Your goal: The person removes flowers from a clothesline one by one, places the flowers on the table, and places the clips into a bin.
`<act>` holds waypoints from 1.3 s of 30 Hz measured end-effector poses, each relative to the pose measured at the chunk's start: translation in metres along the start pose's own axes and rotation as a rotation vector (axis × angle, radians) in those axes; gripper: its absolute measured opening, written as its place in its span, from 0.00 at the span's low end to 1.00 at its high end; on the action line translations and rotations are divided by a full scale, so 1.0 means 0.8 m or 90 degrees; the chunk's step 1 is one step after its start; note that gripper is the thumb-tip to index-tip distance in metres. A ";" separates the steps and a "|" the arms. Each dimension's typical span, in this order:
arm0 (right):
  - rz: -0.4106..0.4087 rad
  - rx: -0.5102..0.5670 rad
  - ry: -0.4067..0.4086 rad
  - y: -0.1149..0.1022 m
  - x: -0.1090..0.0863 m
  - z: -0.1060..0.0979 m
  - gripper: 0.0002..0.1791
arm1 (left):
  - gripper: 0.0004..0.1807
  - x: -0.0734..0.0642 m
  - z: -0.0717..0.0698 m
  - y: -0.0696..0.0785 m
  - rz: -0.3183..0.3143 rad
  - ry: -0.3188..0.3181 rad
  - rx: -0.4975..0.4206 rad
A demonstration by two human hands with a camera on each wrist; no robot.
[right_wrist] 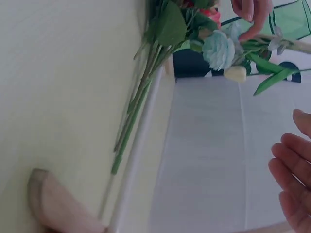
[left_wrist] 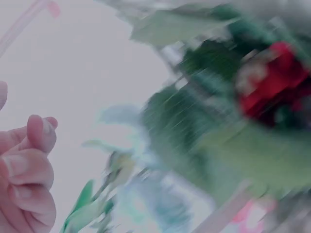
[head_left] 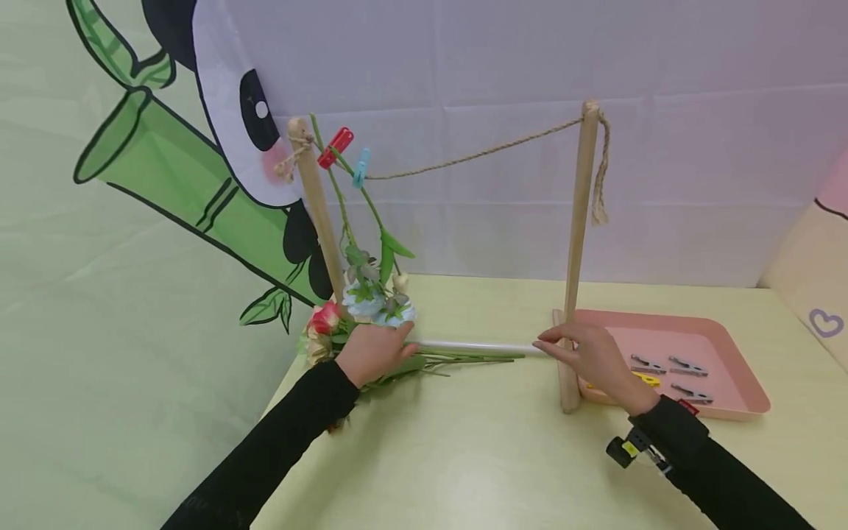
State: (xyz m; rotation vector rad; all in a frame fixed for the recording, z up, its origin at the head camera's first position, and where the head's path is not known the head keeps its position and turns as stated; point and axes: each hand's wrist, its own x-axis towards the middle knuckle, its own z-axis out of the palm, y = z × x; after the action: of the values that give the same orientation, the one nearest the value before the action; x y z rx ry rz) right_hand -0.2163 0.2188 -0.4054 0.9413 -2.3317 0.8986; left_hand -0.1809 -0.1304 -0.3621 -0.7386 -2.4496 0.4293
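My left hand [head_left: 376, 352] is over the bunch of flowers lying at the left, close below hanging blue flowers [head_left: 371, 302]. Its fingers are loosely bent in the left wrist view, with nothing visible between them. Beside it lie a red-and-white flower [head_left: 325, 318] and bare stems [head_left: 467, 359] pointing right. The blue flowers hang head down from a rope [head_left: 477, 154], their stems by a red clothespin [head_left: 336, 147] and a light-blue clothespin [head_left: 361, 168]. My right hand [head_left: 599, 361] hovers by the right wooden post [head_left: 580, 221], fingers extended and relaxed, holding nothing.
A pink tray [head_left: 735, 390] with several metal clips [head_left: 689, 366] and a yellow clip [head_left: 645, 378] sits at the right. The rope runs between the left post [head_left: 318, 206] and the right one. A white rod [head_left: 477, 346] joins the frame low down. Printed cloth hangs behind.
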 end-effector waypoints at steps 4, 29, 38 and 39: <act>-0.145 -0.011 0.017 -0.028 0.037 -0.003 0.13 | 0.22 0.022 -0.034 -0.017 -0.043 0.007 -0.008; -0.056 0.204 0.026 -0.159 0.334 -0.017 0.28 | 0.33 0.111 -0.124 -0.088 -0.511 -0.053 -0.400; 0.078 0.110 -0.117 -0.227 0.350 -0.027 0.37 | 0.24 0.120 -0.098 -0.100 -0.503 -0.006 -0.519; 0.076 0.108 -0.119 -0.229 0.350 -0.025 0.36 | 0.22 0.121 -0.095 -0.099 -0.498 0.004 -0.517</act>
State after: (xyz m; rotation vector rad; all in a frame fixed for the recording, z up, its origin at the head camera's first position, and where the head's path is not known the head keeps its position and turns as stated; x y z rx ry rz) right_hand -0.2618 0.0117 -0.1456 1.0011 -2.5234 1.1151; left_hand -0.2376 -0.1267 -0.2271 0.0032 -2.6223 -0.8922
